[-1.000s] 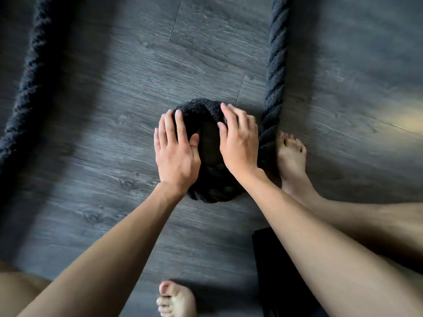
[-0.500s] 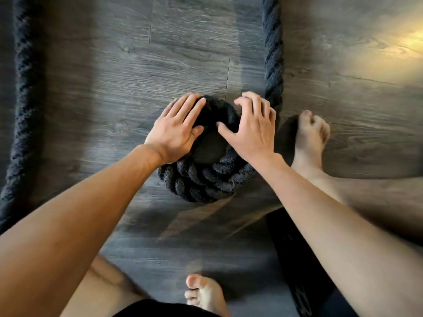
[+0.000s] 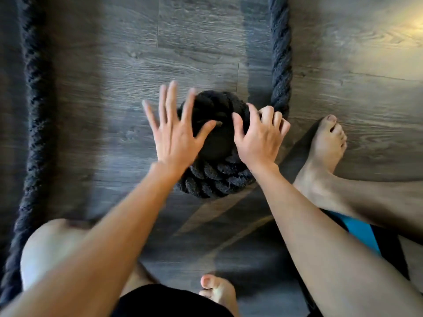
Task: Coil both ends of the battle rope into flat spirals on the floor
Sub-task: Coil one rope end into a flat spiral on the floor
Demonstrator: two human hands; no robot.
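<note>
- Step in hand: winding the first spiral. The coil [image 3: 212,181] lies flat on the floor [image 3: 103,65], between the two straight runs of the battle rope. It is small, with a smooth dark end at its centre and, where the hands leave it visible, about two turns round it.
- The feeding strand [image 3: 280,60] runs in from the far side of the floor and joins the coil's right flank. The second strand [image 3: 34,110] lies well apart on the left, straight wherever it shows.
- The left hand [image 3: 176,138] is unclenched, its fingers [image 3: 169,99] straight, fanned and motion-blurred over the coil's left half. Whether the palm touches the rope cannot be told.
- The right hand [image 3: 258,140] holds the coil: its fingers [image 3: 267,113] curl over the outer turn where the feeding strand comes in, the thumb spread toward the centre.
- Next move (judged): the disc is probably to be rotated again so that more of the feeding strand wraps on. That calls for the left hand to settle back on the rim and press the turns flat, lest the stiff rope spring loose.
- Change from half a second ago: the left hand then lay on the left rim with fingers together and now they are splayed. The right hand's fingers were flat and are now hooked. The coil looks no larger.
- The bare right foot [image 3: 325,152] rests just beside the coil.
</note>
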